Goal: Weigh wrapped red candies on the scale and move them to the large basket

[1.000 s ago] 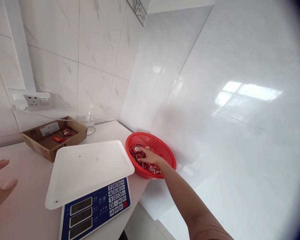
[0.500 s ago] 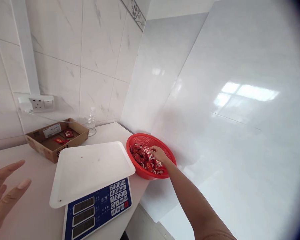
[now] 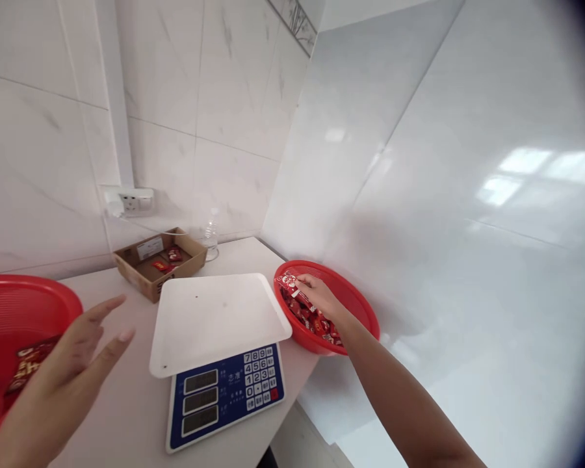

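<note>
My right hand [image 3: 323, 299] is over a round red plastic basket [image 3: 344, 283], with its fingers closed on a red-and-white wrapped sweet [image 3: 289, 283]. Several similar red packets [image 3: 314, 324] lie in that basket under my hand. My left hand [image 3: 73, 364] is at the lower left, fingers apart and holding nothing. It hangs just right of and partly in front of a second red basket [image 3: 22, 305], which has red packets [image 3: 29, 364] inside. Between my hands stands a white-and-blue digital scale [image 3: 224, 393] with a white pan [image 3: 217, 322].
A cardboard tray [image 3: 137, 270] with a few red packets stands against the tiled wall, by a clear plastic bottle [image 3: 210, 237]. A wall socket [image 3: 131, 201] sits above them. A white counter [image 3: 124, 419] carries everything. Its right edge drops off beside a glossy white panel [image 3: 468, 195].
The view has swung left, bringing the second red basket into sight at the left. My left hand has moved right. My right hand has closed on a sweet at the basket's near-left side.
</note>
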Demonstrator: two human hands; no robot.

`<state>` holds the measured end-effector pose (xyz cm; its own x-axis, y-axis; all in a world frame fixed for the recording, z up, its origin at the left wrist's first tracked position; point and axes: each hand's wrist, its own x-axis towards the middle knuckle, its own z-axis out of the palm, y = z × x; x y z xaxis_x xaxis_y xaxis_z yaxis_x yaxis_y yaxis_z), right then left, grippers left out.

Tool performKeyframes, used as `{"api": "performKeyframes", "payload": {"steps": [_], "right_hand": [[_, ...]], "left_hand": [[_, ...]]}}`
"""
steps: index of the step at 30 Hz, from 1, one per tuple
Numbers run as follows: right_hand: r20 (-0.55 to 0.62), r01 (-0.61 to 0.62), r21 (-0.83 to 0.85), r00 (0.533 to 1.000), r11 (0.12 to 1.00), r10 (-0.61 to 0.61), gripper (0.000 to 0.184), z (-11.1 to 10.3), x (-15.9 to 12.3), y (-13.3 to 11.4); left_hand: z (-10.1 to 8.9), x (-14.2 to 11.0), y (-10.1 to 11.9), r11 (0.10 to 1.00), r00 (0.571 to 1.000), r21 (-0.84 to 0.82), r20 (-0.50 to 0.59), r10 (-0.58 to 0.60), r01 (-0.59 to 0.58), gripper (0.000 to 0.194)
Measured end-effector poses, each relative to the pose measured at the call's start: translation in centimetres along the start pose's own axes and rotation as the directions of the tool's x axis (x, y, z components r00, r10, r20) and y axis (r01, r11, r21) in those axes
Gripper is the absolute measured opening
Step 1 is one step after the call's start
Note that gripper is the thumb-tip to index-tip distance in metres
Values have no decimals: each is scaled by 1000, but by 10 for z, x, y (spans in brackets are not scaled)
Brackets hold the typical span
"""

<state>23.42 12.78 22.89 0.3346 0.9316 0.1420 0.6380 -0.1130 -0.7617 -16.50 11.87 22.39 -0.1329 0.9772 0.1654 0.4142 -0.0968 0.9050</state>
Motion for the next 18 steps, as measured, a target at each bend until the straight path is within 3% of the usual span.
{"api": "performKeyframes", "payload": {"steps": [4,8,18], "right_hand": [[184,83,45,979,995,-90,25,52,4,-36],[289,126,27,949,992,-128,19,88,10,-51],[359,137,-19,925,990,-121,31,86,8,-47]], "left_hand": [[-5,-4,5,993,991,-88,120,-65,76,62],[-8,-12,17,990,990,-113,123,-68,82,57],[-7,-13,21,986,986,-138,149,-78,99,53]]}}
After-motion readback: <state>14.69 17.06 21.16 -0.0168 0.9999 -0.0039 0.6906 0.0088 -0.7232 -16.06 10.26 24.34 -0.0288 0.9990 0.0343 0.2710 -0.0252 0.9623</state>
